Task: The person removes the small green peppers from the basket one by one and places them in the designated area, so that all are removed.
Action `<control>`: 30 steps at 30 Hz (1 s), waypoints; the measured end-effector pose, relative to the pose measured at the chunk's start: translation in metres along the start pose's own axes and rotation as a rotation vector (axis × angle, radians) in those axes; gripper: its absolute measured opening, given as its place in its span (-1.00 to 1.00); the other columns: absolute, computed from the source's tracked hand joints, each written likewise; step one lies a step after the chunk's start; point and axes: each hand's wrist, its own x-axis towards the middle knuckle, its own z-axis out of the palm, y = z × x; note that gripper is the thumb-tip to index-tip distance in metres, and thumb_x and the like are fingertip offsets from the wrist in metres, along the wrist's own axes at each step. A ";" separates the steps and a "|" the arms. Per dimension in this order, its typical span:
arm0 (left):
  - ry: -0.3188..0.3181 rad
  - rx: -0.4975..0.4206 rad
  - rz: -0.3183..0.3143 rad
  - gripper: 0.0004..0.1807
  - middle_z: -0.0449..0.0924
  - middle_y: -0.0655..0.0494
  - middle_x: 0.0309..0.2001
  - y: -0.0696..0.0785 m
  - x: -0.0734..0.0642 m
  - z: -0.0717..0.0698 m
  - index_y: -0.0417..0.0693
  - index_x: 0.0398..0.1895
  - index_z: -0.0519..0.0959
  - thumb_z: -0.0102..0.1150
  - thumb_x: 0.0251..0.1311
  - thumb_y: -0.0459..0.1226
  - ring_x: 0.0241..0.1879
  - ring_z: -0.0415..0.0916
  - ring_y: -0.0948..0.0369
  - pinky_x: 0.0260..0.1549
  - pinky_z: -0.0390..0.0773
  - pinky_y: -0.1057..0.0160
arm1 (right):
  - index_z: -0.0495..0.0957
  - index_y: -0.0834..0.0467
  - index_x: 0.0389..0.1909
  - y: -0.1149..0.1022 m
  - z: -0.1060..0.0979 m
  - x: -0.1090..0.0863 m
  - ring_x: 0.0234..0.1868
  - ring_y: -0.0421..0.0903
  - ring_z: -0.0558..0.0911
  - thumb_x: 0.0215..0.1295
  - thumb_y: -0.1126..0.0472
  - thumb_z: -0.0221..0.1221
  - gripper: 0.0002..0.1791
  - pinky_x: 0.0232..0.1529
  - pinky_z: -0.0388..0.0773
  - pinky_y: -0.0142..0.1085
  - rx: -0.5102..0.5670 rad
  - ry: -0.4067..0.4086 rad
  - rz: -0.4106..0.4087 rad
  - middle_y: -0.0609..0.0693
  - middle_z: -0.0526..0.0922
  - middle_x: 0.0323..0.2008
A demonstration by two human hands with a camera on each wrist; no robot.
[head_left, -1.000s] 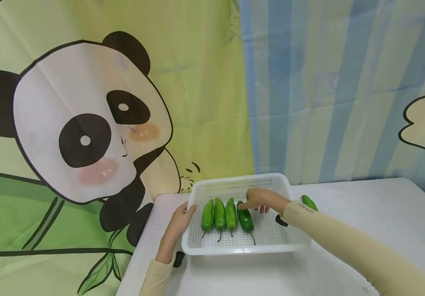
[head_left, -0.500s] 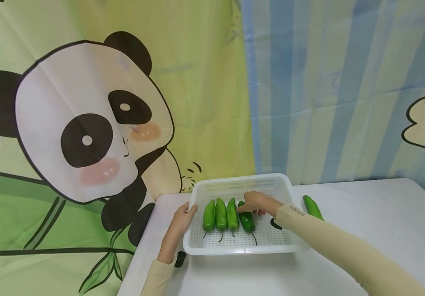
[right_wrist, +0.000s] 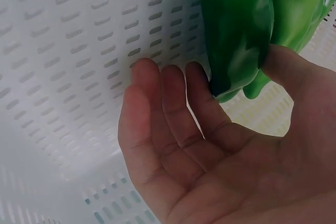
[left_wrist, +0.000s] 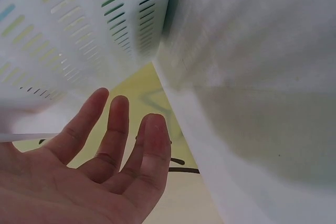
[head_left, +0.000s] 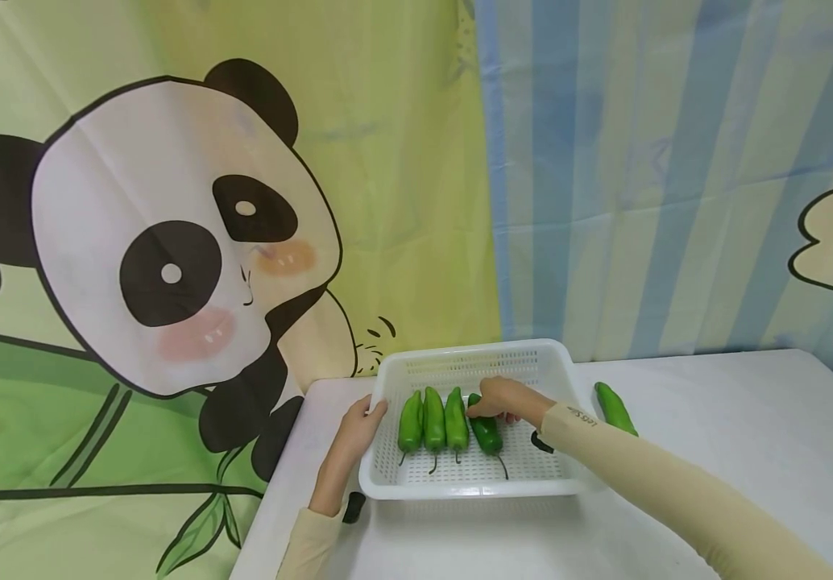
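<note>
A white slotted plastic basket (head_left: 474,490) stands on the table. At its left rim is my left hand (head_left: 357,428), thumb over the edge and fingers outside the wall; the left wrist view shows those fingers (left_wrist: 117,124) bent below the slotted side. Inside, my right hand (head_left: 509,395) pinches the far, tapered end of a dark green pepper (head_left: 487,437) between thumb and index finger. The other fingers curl loosely beside it. Three lighter green peppers (head_left: 434,420) lie in a row to its left, stems toward me. In the right wrist view the dark pepper (right_wrist: 236,30) overlaps a lighter one.
One more green pepper (head_left: 615,408) lies on the white table (head_left: 735,427) right of the basket, partly behind my right sleeve (head_left: 648,475). A printed curtain (head_left: 416,201) hangs along the table's back edge.
My right forearm has shifted slightly, baring more of the pepper outside the basket. The dark pepper's stem end has swung a little to the right. My left hand stays at the rim.
</note>
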 end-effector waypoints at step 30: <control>0.006 -0.011 -0.009 -0.44 0.68 -0.21 -0.08 0.000 0.002 0.001 -0.12 0.40 0.40 -0.08 0.52 0.01 -0.33 0.73 0.11 -0.45 0.78 0.16 | 0.62 0.12 -0.36 0.026 -0.017 -0.014 -0.20 0.10 0.73 0.33 -0.13 0.25 -0.63 -0.18 0.75 -0.10 0.240 -0.106 -0.069 0.05 0.67 -0.37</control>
